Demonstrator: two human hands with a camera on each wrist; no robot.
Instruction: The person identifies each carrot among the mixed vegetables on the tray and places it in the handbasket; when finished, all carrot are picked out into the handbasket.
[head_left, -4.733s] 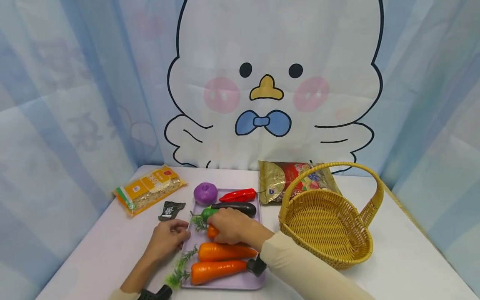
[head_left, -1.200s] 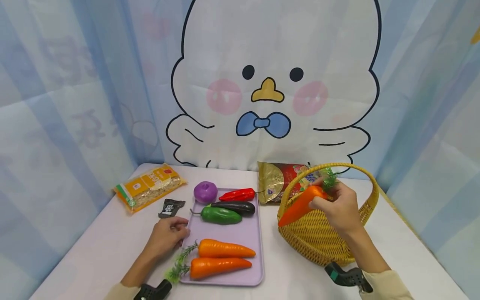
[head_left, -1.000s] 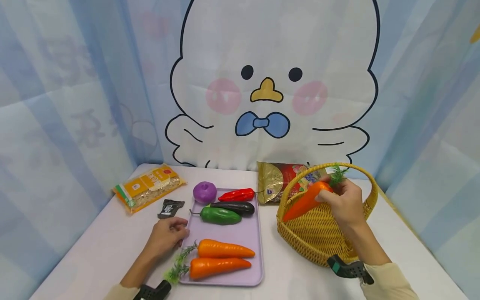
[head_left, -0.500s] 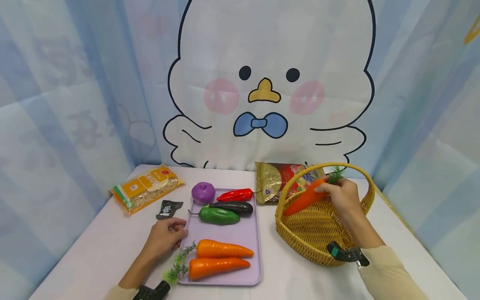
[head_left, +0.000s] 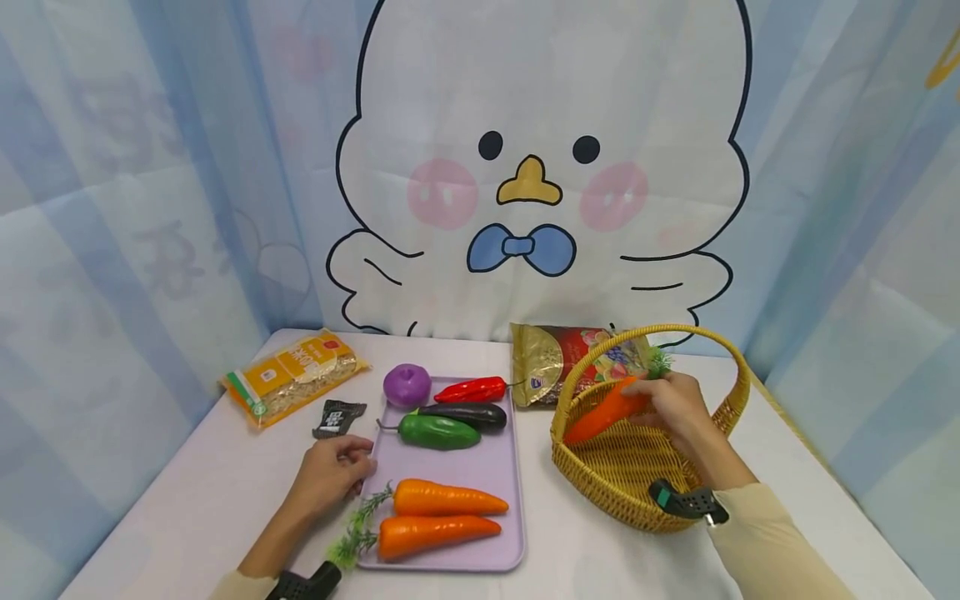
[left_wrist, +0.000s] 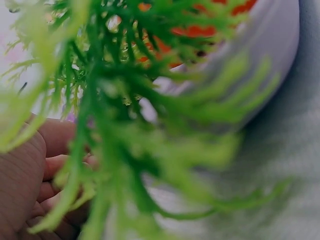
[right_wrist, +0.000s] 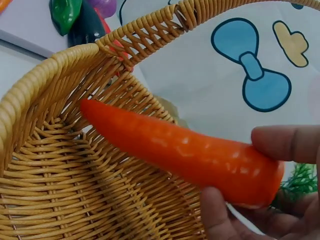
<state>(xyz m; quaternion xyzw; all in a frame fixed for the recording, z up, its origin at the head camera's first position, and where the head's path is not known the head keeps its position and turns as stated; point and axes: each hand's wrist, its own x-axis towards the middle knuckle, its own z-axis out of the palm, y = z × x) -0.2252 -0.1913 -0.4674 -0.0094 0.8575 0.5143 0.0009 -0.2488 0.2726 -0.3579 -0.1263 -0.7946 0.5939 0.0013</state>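
Note:
My right hand (head_left: 678, 408) holds a carrot (head_left: 603, 412) by its thick leafy end, inside the yellow wicker basket (head_left: 600, 493). In the right wrist view, thumb and fingers pinch the carrot (right_wrist: 185, 155), its tip slanting toward the basket wall. Beside the left edge of the lilac tray (head_left: 450, 462) rests my left hand (head_left: 330, 475), fingers loosely bent; whether they touch the tray is unclear. Two more carrots (head_left: 450, 497) lie at the tray's near end. Carrot leaves (left_wrist: 115, 115) hide much of the left hand in its wrist view.
Toward the tray's far end lie a green pepper (head_left: 438, 432), an eggplant (head_left: 487, 417), a red chili (head_left: 471, 389) and a purple onion (head_left: 407, 385). A gold-red bag (head_left: 543, 362) stands behind the basket. An orange bag (head_left: 296, 375) and a small black packet (head_left: 339, 418) lie left.
My right hand took a carrot from the tray and carried it right to the basket. Lately the hand and carrot have lowered into the basket. My left hand has stayed by the tray.

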